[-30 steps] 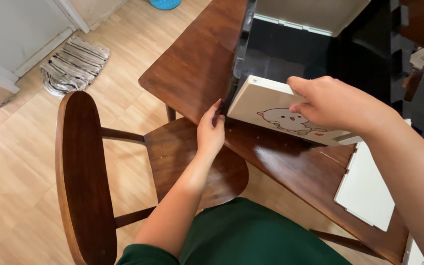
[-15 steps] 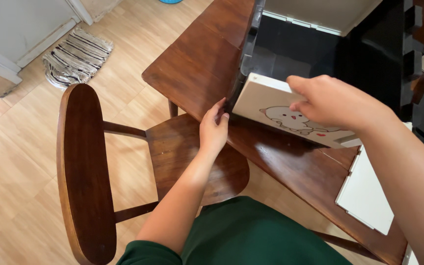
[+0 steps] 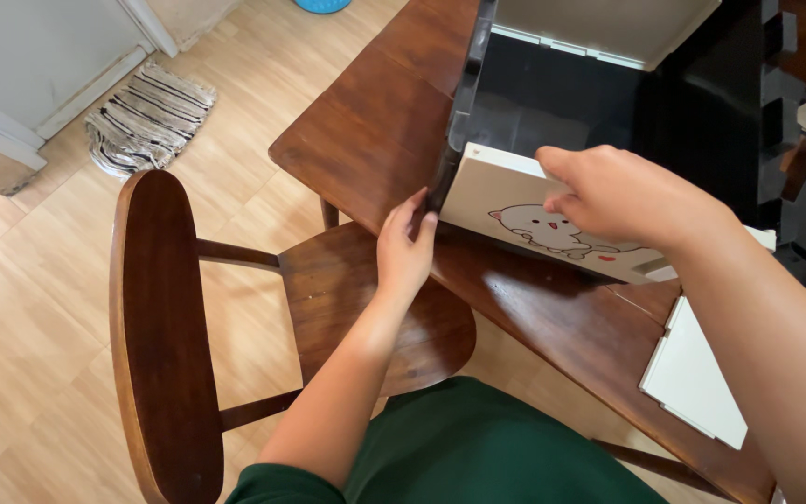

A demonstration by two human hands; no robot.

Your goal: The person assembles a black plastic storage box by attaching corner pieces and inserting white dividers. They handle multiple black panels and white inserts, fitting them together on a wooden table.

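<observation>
A black open box frame (image 3: 552, 103) stands on a dark wooden table (image 3: 375, 131). Against its near side leans a white panel (image 3: 524, 210) with a cartoon animal drawn on it. My left hand (image 3: 406, 247) grips the box's near-left black corner edge, thumb and fingers pinched on it. My right hand (image 3: 622, 196) rests over the top edge of the white panel and holds it against the box. Part of the panel's right end is hidden under my right arm.
A wooden chair (image 3: 170, 327) stands left of me, its seat tucked near the table edge. Another white panel (image 3: 692, 373) lies on the table at right. A striped rug (image 3: 146, 117) lies on the wood floor by a white cabinet (image 3: 39, 65).
My left hand has risen from beside the panel's lower corner to the box's black corner edge. The view has shifted slightly; the right hand stays on the white panel.
</observation>
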